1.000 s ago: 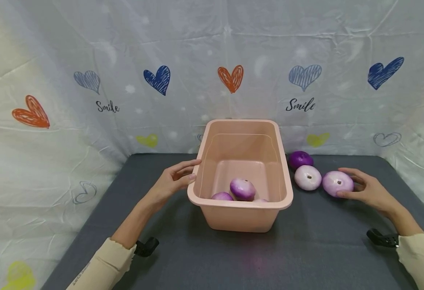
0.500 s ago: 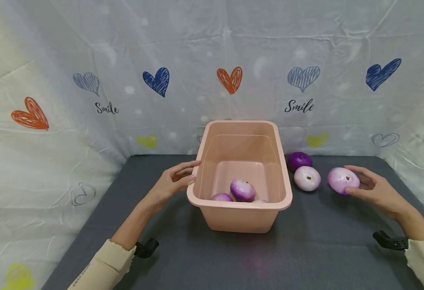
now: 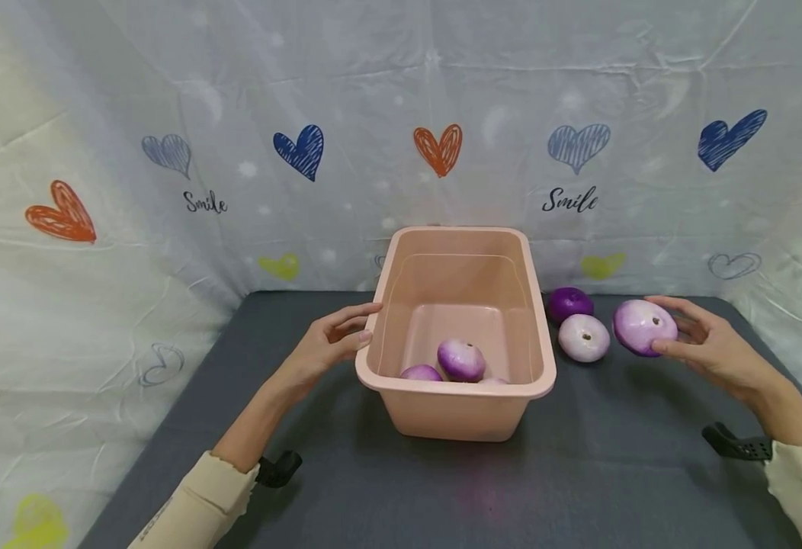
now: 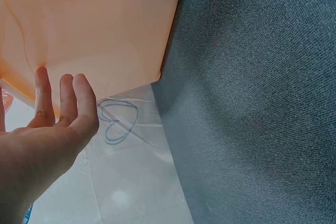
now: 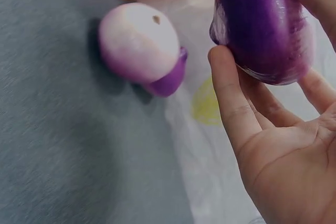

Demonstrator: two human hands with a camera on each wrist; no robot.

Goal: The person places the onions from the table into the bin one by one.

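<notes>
My right hand (image 3: 716, 347) grips a purple-and-white onion (image 3: 643, 328) between thumb and fingers, just above the table at the right. In the right wrist view, that onion (image 5: 262, 27) shows its dark purple side against the fingertips. Just left of it sit a pale onion (image 3: 583, 338) and a deep purple onion (image 3: 569, 304). The pink plastic tub (image 3: 452, 412) stands mid-table, with onions (image 3: 460, 360) at its near end, some partly hidden by the front rim. With relaxed fingers, my left hand (image 3: 325, 339) touches the tub's left rim and outer wall (image 4: 105, 24).
A dark grey cloth covers the table (image 3: 401, 496). Behind and at the sides hangs a pale curtain (image 3: 373, 91) printed with hearts and "Smile". The tub's far end stands close to the curtain. Black straps (image 3: 737, 442) sit on both wrists.
My right hand has lifted the onion off the table, first drawing it right, away from the pale onion, then raising it slightly leftward. The left hand and the tub stay put.
</notes>
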